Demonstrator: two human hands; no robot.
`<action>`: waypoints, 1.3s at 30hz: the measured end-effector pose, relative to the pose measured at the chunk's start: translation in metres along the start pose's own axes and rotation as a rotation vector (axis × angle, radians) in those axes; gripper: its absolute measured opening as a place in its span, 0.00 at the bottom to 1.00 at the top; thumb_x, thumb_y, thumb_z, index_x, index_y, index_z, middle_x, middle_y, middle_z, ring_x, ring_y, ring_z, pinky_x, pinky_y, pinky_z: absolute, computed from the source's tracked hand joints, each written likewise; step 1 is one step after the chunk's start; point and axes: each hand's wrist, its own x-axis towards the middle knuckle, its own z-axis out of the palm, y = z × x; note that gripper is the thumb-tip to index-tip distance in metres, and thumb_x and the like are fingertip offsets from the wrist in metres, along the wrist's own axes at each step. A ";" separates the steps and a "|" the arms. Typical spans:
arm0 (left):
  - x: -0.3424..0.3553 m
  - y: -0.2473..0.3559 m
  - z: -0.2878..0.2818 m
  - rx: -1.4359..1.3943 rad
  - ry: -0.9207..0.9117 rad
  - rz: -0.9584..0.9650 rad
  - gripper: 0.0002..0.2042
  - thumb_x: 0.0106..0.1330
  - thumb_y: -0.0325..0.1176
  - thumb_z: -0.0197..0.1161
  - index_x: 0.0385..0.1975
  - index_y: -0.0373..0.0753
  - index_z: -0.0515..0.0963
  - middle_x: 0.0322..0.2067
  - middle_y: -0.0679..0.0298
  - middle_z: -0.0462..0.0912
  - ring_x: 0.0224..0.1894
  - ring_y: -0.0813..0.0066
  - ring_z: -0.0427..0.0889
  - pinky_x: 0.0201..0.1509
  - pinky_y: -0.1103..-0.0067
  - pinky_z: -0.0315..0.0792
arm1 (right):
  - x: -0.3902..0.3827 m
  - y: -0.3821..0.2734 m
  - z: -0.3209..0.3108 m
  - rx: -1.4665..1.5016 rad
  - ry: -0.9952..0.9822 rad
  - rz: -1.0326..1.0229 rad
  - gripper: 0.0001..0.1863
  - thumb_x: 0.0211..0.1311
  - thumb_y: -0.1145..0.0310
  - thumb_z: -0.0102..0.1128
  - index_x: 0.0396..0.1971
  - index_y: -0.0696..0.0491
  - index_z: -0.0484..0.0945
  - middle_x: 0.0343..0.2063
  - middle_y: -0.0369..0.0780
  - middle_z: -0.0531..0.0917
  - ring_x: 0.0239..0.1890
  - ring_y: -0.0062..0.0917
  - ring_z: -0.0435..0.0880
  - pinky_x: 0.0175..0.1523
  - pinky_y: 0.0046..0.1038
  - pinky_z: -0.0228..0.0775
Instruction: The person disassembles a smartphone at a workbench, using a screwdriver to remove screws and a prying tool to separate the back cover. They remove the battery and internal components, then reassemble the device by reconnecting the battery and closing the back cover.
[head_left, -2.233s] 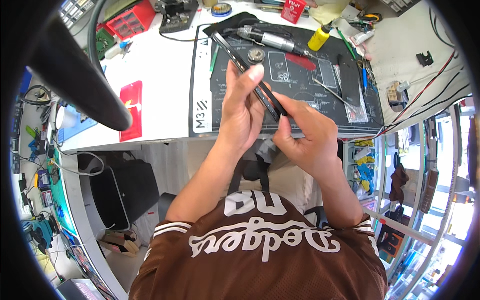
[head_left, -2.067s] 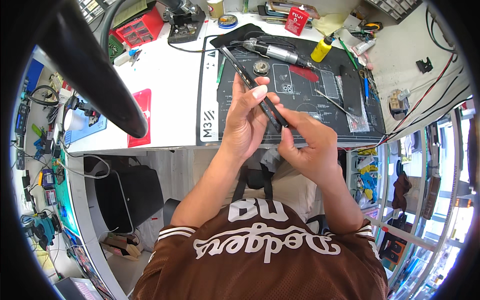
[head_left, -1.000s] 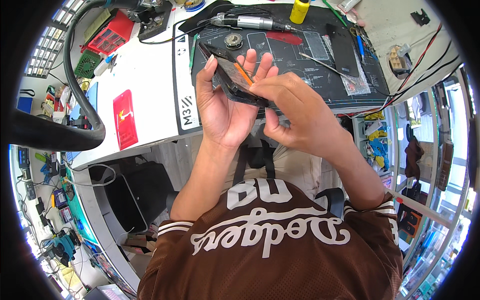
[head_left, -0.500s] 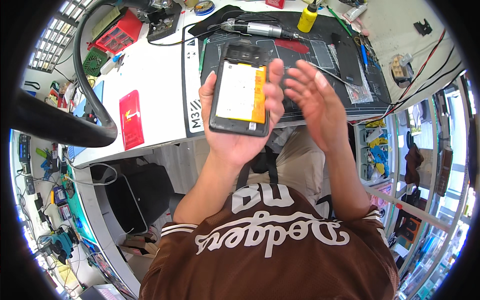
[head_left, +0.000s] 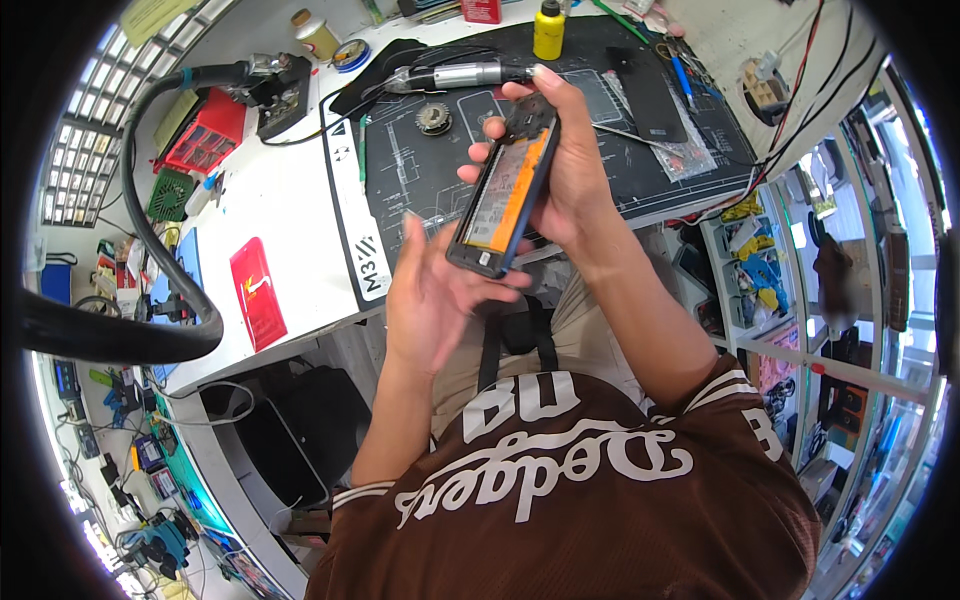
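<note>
A phone with its back cover off is tilted on its edge above the front of the dark work mat, its battery and orange flex strip exposed. My right hand grips it round the upper part, fingertips curling over the left side and thumb at the top corner. Just below and to the left, my left hand has its fingers spread, slightly smeared by motion, close to the phone's lower end. Whether its fingertips touch the phone I cannot tell.
On the dark mat lie an electric screwdriver-like tool, a round metal part, a dark flat panel and a yellow bottle. A red cover rests on the white table; a thick black hose arches at left.
The phone has passed from my left hand to my right and turned from facing up to tilted on edge. My left hand has opened and moved lower.
</note>
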 end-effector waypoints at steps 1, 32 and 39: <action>-0.004 -0.009 0.006 0.242 0.270 0.171 0.37 0.85 0.61 0.38 0.76 0.33 0.67 0.60 0.44 0.81 0.55 0.56 0.86 0.55 0.67 0.83 | 0.002 -0.003 -0.001 -0.050 0.049 -0.032 0.32 0.67 0.40 0.70 0.54 0.49 0.70 0.34 0.37 0.79 0.34 0.30 0.89 0.40 0.43 0.91; 0.010 -0.010 -0.025 1.309 0.435 0.784 0.23 0.68 0.18 0.68 0.63 0.42 0.85 0.49 0.61 0.90 0.45 0.67 0.86 0.51 0.73 0.79 | 0.059 0.005 -0.065 -0.751 0.339 -0.582 0.16 0.76 0.56 0.63 0.31 0.52 0.77 0.29 0.33 0.78 0.37 0.19 0.77 0.51 0.26 0.71; 0.012 -0.009 -0.019 1.334 0.428 0.809 0.20 0.71 0.20 0.67 0.62 0.39 0.86 0.50 0.59 0.91 0.46 0.70 0.85 0.53 0.77 0.77 | 0.065 0.004 -0.072 -0.748 0.317 -0.577 0.15 0.77 0.59 0.59 0.30 0.52 0.77 0.28 0.32 0.77 0.34 0.18 0.73 0.45 0.25 0.67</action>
